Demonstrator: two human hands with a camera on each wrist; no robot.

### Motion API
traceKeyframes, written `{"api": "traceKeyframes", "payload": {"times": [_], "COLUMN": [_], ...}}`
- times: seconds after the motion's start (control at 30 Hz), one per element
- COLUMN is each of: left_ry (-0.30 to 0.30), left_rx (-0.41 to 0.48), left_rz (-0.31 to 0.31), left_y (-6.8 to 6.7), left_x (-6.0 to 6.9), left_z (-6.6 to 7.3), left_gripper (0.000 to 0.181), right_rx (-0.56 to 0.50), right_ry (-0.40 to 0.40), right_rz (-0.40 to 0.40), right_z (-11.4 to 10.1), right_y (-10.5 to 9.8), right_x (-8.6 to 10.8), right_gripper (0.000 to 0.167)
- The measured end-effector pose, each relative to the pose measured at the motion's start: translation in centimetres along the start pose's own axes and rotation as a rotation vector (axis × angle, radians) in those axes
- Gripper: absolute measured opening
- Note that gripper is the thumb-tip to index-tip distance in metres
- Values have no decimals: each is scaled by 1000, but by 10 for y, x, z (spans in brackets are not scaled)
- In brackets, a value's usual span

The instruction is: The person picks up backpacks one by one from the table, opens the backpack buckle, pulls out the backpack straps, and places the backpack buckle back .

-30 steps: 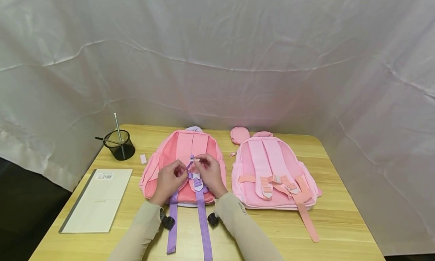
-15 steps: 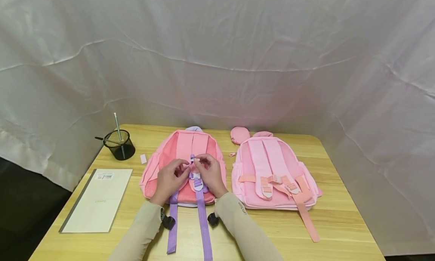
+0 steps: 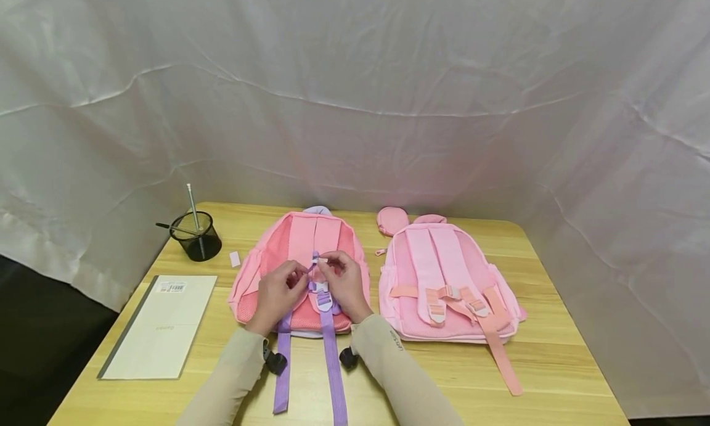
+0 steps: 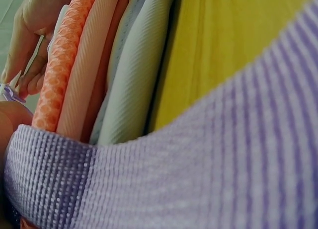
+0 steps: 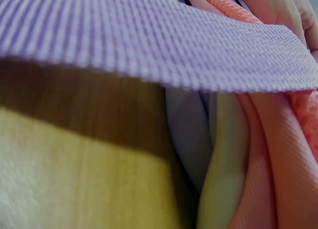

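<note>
A coral-pink backpack (image 3: 270, 244) lies on the table with its back panel and shoulder straps up. Over its middle, my left hand (image 3: 279, 292) pinches a short length of purple webbing between thumb and fingers. My right hand (image 3: 345, 285) grips the same strap close to a small white buckle (image 3: 315, 261). Below them sits a second white buckle (image 3: 324, 303) threaded with purple webbing. Two long purple strap ends (image 3: 334, 370) trail toward me past the table's near part. In both wrist views a purple strap (image 4: 208, 174) fills the foreground, so the fingertips are mostly hidden.
To the right lies a light pink backpack (image 3: 400, 259) with orange straps (image 3: 501, 358). A small round pink pouch (image 3: 392, 221) sits behind it. On the left are a notebook (image 3: 161, 330), a black mesh pen cup (image 3: 206, 246) and a small white eraser-like block (image 3: 235, 259).
My left fingertips have shifted slightly up and back along the purple strap. The right hand has stayed in nearly the same place, and both backpacks have not moved.
</note>
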State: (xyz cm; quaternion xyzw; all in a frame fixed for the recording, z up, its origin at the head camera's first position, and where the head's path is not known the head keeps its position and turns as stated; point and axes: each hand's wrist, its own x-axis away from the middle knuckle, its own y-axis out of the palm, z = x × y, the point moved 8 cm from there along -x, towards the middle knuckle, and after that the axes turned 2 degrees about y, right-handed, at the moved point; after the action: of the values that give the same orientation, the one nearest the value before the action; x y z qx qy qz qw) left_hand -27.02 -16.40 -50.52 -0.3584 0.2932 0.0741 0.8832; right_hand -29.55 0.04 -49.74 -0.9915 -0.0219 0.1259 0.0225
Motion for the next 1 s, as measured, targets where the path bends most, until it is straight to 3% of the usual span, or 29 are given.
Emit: {"api": "traceKeyframes", "payload": {"times": [0.23,0.57,1.0], "left_ry": [-28,-93,-102], "left_rx": [27,41,33], "left_rz": [-3,-35,-66], "left_y": [0,1,3], "left_x": [1,1,2], "left_z": [-2,-7,-9], "left_gripper": [14,13,12], "right_rx": [-16,-15,18], "right_ry": [18,-40,-19], "right_rz": [42,31,14], "right_z": [21,9,5], "right_y": [-3,-9,-15], "right_x": [-6,-13,-14], "right_gripper": [18,15,15]}}
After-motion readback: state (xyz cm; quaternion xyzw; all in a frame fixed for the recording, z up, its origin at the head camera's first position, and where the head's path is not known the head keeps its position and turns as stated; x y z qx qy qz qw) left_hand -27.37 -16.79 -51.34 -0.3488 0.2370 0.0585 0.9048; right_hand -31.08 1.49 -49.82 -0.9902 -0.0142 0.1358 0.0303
